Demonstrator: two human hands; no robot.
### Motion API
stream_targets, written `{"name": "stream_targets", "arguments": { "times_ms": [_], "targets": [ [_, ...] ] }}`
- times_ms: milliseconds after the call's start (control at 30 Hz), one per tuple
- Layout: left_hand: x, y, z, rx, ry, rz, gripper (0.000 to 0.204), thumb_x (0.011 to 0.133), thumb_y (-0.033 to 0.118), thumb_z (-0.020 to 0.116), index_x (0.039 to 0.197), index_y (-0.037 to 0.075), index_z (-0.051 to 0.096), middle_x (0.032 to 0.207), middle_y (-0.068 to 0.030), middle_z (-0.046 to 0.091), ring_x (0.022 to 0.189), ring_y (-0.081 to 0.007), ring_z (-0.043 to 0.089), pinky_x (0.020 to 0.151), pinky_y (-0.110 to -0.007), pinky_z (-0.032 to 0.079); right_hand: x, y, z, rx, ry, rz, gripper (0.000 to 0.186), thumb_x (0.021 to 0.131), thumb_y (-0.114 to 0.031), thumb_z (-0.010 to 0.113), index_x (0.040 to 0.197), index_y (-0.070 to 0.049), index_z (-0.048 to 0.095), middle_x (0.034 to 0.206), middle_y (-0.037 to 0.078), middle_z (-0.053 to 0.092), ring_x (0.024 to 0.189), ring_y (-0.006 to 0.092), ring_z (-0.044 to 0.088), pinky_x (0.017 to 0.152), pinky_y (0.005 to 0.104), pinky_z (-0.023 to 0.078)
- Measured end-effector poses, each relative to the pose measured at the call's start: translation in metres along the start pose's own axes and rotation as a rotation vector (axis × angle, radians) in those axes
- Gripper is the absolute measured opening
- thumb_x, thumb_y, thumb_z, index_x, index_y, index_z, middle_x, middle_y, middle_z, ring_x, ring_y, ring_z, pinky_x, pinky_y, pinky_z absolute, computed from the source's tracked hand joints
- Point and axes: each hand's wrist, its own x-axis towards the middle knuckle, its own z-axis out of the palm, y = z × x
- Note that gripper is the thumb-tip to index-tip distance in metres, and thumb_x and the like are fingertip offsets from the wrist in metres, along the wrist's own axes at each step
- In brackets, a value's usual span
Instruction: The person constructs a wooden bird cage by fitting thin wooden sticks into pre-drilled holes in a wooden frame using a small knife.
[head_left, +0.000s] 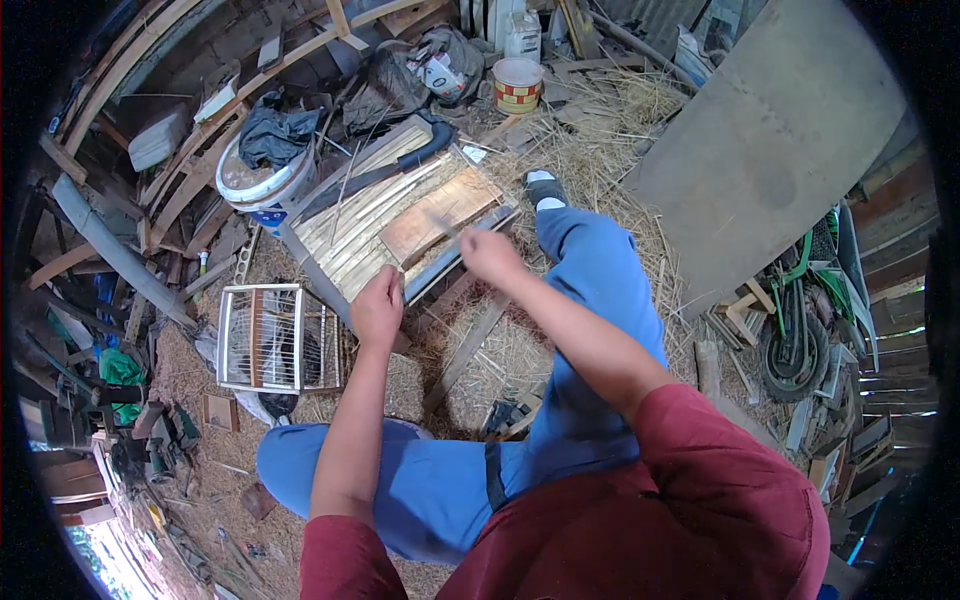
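A straw-strewn floor surrounds a slat-topped bench ahead of the separated hands. The right hand clenches a blurred tool; I cannot tell whether the left hand grips or touches the brown board just beyond and between them. Firm bracing, left hand clear of the tool, should help.
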Motion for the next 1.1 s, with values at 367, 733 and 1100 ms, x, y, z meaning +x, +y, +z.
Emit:
{"name": "stream_targets", "arguments": {
  "times_ms": [367,733,1100],
  "targets": [
    [0.003,0.004,0.002,0.000,0.018,-0.003,0.013,0.099,0.024,0.064,0.095,0.012,0.062,0.084,-0.0160,0.068,0.078,-0.0410,0.067,0.066,-0.050,0.052,0.009,-0.001,-0.005,0.113,0.047,0.121,0.035,0.100,-0.033,0.051,0.098,-0.006,0.072,0.099,0.024,0.072,0.095,0.0467,0.069,0.085,0.0529,0.055],
    [-0.003,-0.003,0.000,0.023,-0.003,-0.012,0.011,0.100,0.024,0.063,0.099,0.014,0.064,0.086,-0.0161,0.070,0.080,-0.0410,0.068,0.067,-0.050,0.053,0.003,-0.013,-0.003,0.056,0.122,0.057,0.034,0.102,-0.028,0.048,0.093,-0.004,0.070,0.092,0.026,0.071,0.088,0.0471,0.069,0.078,0.0555,0.055],
    [0.002,0.002,0.000,0.050,-0.024,-0.036,0.014,0.102,0.027,0.061,0.100,0.014,0.065,0.086,-0.0161,0.070,0.080,-0.0410,0.068,0.067,-0.050,0.053,-0.001,-0.015,0.011,0.047,0.060,0.106,0.037,0.103,-0.032,0.047,0.095,-0.007,0.074,0.095,0.024,0.073,0.089,0.0478,0.069,0.083,0.0556,0.056]
  ]
}}
